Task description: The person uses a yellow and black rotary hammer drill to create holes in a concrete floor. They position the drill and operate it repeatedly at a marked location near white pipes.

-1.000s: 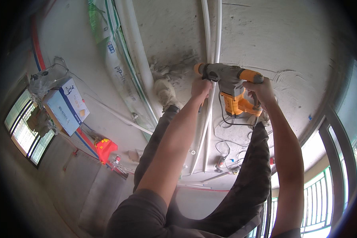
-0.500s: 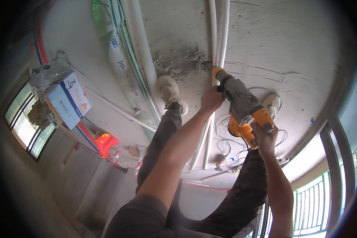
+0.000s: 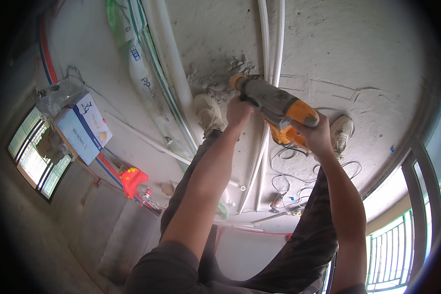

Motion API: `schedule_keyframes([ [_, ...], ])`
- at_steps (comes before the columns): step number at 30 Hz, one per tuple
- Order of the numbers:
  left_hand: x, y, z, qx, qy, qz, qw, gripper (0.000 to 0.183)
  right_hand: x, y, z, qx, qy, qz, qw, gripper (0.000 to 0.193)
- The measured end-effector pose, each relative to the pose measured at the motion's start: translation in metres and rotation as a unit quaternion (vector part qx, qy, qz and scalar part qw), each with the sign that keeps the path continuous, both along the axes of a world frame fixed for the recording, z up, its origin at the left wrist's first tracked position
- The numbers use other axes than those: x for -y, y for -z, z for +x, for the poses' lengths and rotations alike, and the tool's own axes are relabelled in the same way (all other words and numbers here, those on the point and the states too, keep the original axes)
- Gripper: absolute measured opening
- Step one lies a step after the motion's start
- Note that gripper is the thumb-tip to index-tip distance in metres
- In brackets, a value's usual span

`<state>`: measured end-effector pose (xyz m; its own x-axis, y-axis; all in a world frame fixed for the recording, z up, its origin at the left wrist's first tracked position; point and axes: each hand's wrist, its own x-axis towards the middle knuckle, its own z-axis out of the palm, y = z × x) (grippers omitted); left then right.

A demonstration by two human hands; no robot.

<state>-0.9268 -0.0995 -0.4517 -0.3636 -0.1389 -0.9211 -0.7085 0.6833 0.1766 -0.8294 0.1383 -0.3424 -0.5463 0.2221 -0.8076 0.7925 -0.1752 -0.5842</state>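
Nearest, two bare forearms reach forward from dark sleeves, and both hands are closed on one heavy power tool [image 3: 267, 97]. The right hand [image 3: 316, 136] is wrapped around its rear grip, just under the orange end cap [image 3: 303, 112]. The left hand [image 3: 239, 115] makes a fist beneath the front part (exactly what it grips there is covered by the fingers).

The tool lies aslant above the floor, its nose toward the left and farther off, its back end nearer the right forearm. Its upper body is a long, rounded grey casing, scuffed and dusty-looking; a stubby orange collar [image 3: 236, 81] rings the nose, and a bulky orange housing [image 3: 281, 134] hangs underneath. Whether a bit sticks out cannot be seen.

Below it, two pale shoes stand apart, the left [image 3: 208, 112] and the right [image 3: 342, 131], on a grey, dusty floor [image 3: 353, 54]. Long white strips [image 3: 266, 44] pass under the tool, and broken rubble [image 3: 240, 65] lies just beyond the nose. Farther left are a thick pale pipe [image 3: 170, 59], green-and-white plastic wrapping [image 3: 142, 73] and a blue-and-white box [image 3: 83, 130].
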Motion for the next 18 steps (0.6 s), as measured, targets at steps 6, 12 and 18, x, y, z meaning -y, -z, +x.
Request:
schedule_keyframes([
  [6, 0.013, -0.012, 0.027, -0.059, 0.091, 0.017, 0.994, 0.038, 0.015, -0.073, 0.008, -0.009, 0.025, -0.01, 1.0, 0.023],
  [12, -0.021, -0.025, 0.07, 0.054, 0.066, 0.065, 0.994, 0.03, -0.011, -0.107, 0.031, 0.089, 0.009, 0.045, 0.995, 0.02],
  [18, -0.033, -0.028, 0.069, 0.027, 0.03, 0.045, 0.998, 0.023, -0.028, -0.099, 0.026, 0.153, -0.029, -0.024, 0.988, 0.039],
])
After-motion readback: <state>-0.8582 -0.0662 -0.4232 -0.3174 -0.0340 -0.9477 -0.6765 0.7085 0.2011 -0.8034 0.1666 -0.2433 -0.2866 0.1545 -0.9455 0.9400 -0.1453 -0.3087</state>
